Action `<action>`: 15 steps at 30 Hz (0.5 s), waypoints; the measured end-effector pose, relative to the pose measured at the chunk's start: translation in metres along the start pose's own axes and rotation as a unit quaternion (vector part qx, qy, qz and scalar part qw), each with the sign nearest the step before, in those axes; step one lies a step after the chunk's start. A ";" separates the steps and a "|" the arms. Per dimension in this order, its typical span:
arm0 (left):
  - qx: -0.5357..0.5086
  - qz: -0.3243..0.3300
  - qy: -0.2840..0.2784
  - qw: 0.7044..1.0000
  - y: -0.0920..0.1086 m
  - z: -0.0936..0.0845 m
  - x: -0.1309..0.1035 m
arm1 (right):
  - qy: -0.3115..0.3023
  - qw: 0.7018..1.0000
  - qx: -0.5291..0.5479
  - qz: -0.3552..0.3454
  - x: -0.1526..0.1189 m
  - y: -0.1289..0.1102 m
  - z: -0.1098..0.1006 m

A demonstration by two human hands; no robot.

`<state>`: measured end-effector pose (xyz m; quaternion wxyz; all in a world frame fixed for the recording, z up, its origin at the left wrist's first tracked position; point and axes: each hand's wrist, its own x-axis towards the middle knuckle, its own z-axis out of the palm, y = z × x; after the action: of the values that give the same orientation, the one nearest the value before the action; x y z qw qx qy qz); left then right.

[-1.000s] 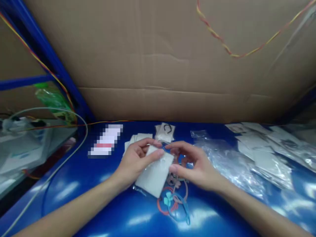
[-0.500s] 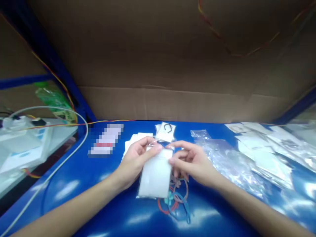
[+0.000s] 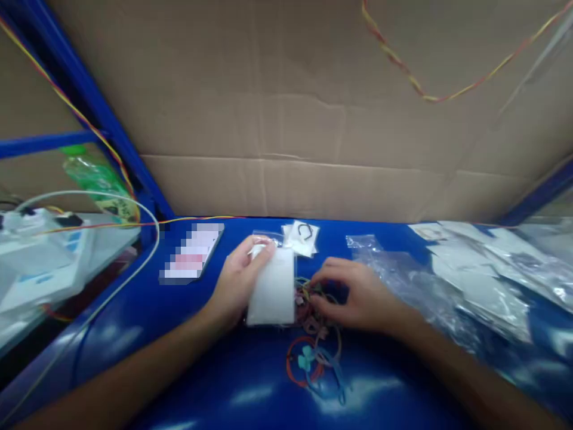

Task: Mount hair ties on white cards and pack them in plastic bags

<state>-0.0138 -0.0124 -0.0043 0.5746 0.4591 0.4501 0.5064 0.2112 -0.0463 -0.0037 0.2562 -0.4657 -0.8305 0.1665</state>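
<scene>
My left hand [image 3: 244, 278] is closed on a white card in a clear plastic bag [image 3: 272, 292], thumb on top near its upper edge. My right hand [image 3: 358, 295] reaches over a tangled pile of hair ties [image 3: 307, 304], its thumb and forefinger curved and apart at the pile's edge. No held item shows between those fingers. Closer to me lie a few separate bands: a red one [image 3: 289, 364] and a blue one with a bow [image 3: 324, 385]. Just beyond the bag, small white cards [image 3: 302, 242] are stacked, the top one bearing a dark curved mark.
Clear plastic bags [image 3: 403, 280] spread to the right, with white bagged cards [image 3: 478, 280] farther right. A blurred-out flat object [image 3: 192, 254] lies at the left. Cardboard [image 3: 313, 131] walls the back; a white cable [image 3: 157, 239] loops beside a green bottle [image 3: 96, 179].
The bagged card has moved left and away from me in my left hand. My right hand has let go of its edge and sits at the hair ties.
</scene>
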 end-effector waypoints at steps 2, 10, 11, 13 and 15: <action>0.006 0.003 0.001 1.000 -0.001 0.000 0.001 | -0.008 1.000 -0.012 -0.001 -0.001 -0.002 0.002; 0.010 -0.011 0.002 1.000 -0.002 0.001 -0.001 | -0.025 0.998 -0.055 0.000 0.000 0.005 0.006; 0.012 -0.014 0.001 1.000 -0.002 0.002 -0.001 | -0.034 0.998 -0.059 -0.003 0.000 0.006 0.007; 0.014 -0.017 0.003 1.000 -0.002 0.002 -0.002 | -0.043 0.997 -0.059 -0.003 0.000 0.008 0.008; 0.012 -0.024 0.002 1.000 -0.003 0.002 -0.002 | -0.039 0.998 -0.055 -0.003 0.000 0.009 0.009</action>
<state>-0.0118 -0.0143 -0.0064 0.5803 0.4542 0.4678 0.4879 0.2122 -0.0414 -0.0157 0.1977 -0.4698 -0.8492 0.1378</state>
